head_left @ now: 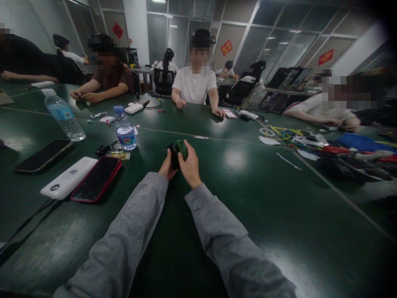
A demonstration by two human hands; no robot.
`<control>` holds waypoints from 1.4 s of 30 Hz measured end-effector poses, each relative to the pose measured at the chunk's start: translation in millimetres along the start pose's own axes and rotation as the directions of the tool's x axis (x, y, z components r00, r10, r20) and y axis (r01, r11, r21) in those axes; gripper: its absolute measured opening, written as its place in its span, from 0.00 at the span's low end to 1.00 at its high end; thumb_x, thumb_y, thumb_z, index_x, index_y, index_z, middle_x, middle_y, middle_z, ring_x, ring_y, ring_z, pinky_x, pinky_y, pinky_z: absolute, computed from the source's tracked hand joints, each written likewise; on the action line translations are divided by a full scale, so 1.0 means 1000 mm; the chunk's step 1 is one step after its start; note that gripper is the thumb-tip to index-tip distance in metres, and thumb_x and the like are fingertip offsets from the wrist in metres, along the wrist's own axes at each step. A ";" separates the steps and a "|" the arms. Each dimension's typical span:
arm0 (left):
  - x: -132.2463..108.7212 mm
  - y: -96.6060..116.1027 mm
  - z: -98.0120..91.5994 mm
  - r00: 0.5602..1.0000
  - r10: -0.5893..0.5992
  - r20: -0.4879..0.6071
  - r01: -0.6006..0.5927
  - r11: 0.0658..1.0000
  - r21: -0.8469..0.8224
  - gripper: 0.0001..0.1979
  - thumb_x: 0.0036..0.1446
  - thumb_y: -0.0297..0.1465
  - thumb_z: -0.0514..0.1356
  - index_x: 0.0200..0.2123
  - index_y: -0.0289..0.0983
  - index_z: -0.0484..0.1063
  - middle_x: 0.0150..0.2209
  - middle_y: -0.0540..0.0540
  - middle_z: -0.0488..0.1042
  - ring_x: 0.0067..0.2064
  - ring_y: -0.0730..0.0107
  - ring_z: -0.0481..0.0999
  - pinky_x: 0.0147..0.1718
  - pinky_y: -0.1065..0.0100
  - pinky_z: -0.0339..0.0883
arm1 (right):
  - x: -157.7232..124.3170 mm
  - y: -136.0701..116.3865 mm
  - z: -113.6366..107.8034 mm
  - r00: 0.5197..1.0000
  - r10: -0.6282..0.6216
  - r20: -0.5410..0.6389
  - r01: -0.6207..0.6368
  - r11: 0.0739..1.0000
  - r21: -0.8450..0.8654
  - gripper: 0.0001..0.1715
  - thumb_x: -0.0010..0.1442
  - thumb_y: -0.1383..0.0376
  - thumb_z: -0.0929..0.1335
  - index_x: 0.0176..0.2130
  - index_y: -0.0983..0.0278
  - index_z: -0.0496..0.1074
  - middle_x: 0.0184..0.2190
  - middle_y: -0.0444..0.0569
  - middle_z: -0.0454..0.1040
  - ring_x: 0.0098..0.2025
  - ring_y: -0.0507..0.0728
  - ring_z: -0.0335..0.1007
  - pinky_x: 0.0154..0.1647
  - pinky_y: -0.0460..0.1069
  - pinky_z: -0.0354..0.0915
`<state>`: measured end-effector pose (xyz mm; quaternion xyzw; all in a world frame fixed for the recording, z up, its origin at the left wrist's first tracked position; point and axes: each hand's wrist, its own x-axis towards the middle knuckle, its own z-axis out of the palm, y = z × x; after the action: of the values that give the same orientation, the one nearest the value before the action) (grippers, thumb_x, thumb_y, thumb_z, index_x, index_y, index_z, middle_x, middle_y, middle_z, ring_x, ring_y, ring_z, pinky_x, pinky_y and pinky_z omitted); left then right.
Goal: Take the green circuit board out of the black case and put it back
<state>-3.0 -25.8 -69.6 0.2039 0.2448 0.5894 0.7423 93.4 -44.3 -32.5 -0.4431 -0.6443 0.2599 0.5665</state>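
Both my hands meet over the middle of the dark green table (254, 198). My left hand (168, 167) is closed around a small black case (174, 156), whose lower part is hidden by the fingers. In my right hand (190, 164) is a green circuit board (182, 150), gripped between thumb and fingers. The board stands on edge right beside the case's right side. Whether the two parts are joined I cannot tell.
Left of my arms lie a red-edged phone (97, 180), a white power bank (70, 178) and a black phone (43, 156). Two water bottles (125, 129) stand behind. A wrench (288, 162) and a heap of cables (350, 153) lie rightward. Several people sit around.
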 end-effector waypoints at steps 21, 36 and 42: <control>0.004 0.005 -0.007 0.981 -0.088 -0.172 0.078 0.995 -0.061 0.30 0.63 0.52 0.48 0.54 0.36 0.72 0.49 0.36 0.75 0.53 0.53 0.74 0.45 0.58 0.75 | -0.010 0.026 0.000 0.990 -0.143 0.010 0.144 0.988 -0.057 0.21 0.67 0.63 0.57 0.56 0.57 0.68 0.55 0.52 0.64 0.61 0.58 0.58 0.66 0.59 0.54; -0.001 0.009 0.000 0.969 -0.131 -0.211 0.121 0.991 -0.061 0.33 0.63 0.52 0.46 0.56 0.32 0.69 0.47 0.37 0.76 0.49 0.58 0.76 0.42 0.64 0.74 | -0.017 0.039 -0.002 0.985 -0.139 0.098 0.164 0.928 -0.335 0.22 0.62 0.71 0.59 0.49 0.57 0.74 0.56 0.53 0.65 0.60 0.62 0.60 0.59 0.62 0.58; -0.001 0.009 -0.002 0.960 -0.151 -0.236 0.144 0.988 -0.048 0.33 0.63 0.53 0.46 0.57 0.33 0.68 0.45 0.36 0.77 0.47 0.56 0.77 0.43 0.61 0.74 | -0.017 0.038 -0.001 0.988 -0.115 0.104 0.141 0.945 -0.297 0.21 0.61 0.71 0.60 0.48 0.57 0.74 0.56 0.52 0.67 0.61 0.62 0.59 0.61 0.62 0.56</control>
<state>-11.2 -24.9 -65.6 0.1016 0.3379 0.5562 0.7524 104.4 -41.7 -72.5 -0.4705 -0.7275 0.1393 0.4796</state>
